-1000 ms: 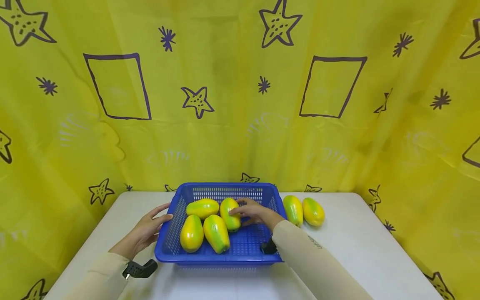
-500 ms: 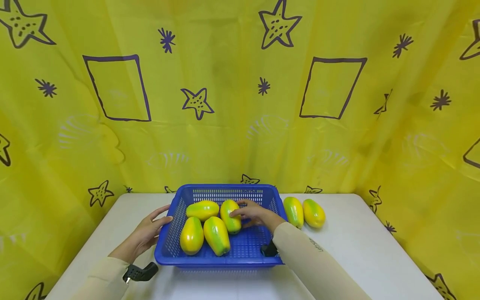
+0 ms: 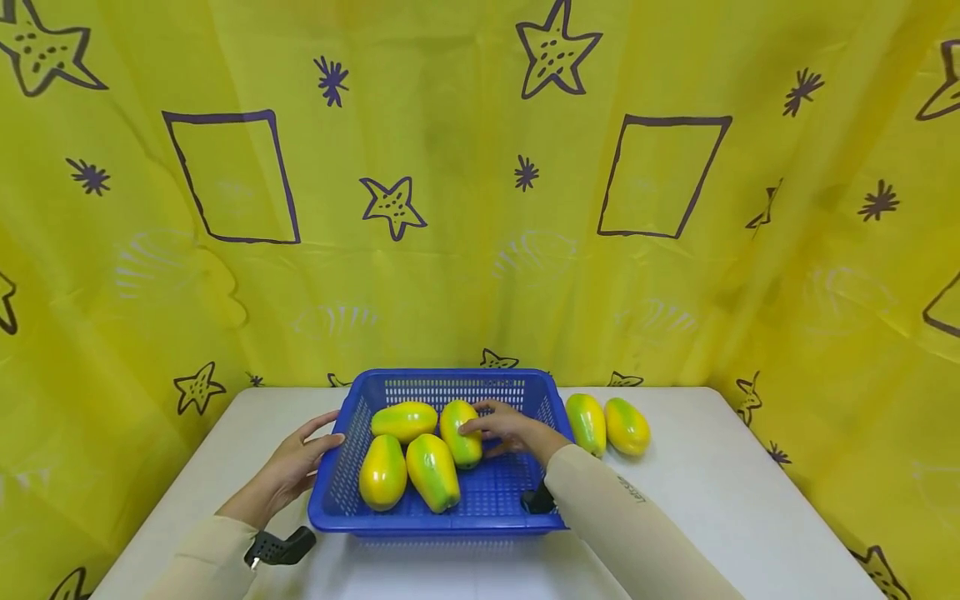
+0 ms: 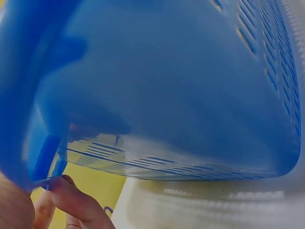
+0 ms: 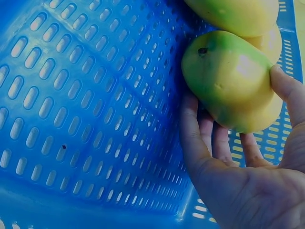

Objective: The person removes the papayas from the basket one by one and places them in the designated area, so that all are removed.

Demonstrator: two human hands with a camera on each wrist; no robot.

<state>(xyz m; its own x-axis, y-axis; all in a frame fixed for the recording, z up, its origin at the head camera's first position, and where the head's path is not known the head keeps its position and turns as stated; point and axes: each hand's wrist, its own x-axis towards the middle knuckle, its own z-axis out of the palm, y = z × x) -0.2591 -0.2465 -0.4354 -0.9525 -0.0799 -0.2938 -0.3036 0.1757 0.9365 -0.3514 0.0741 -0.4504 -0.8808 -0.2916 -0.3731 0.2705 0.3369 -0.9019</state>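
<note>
Cradling a yellow-green plastic papaya (image 3: 461,432) inside the blue slotted plastic basket (image 3: 442,518), the right hand (image 3: 513,428) grasps it; the left hand (image 3: 298,463) rests relaxed at the basket's nine o'clock rim.

In front of me a yellow curtain (image 3: 465,250) fills the whole view from nine o'clock round to three, hanging in soft folds. It is printed with dark purple outlines: stars, small spiky bursts and two tilted rectangles, one at ten o'clock and one at two. Faint pale shell shapes show through the cloth lower down. The curtain wraps in on both sides of a white table (image 3: 720,492), which lies at six o'clock with rounded far corners. The light is even and bright, with soft shadows.
</note>
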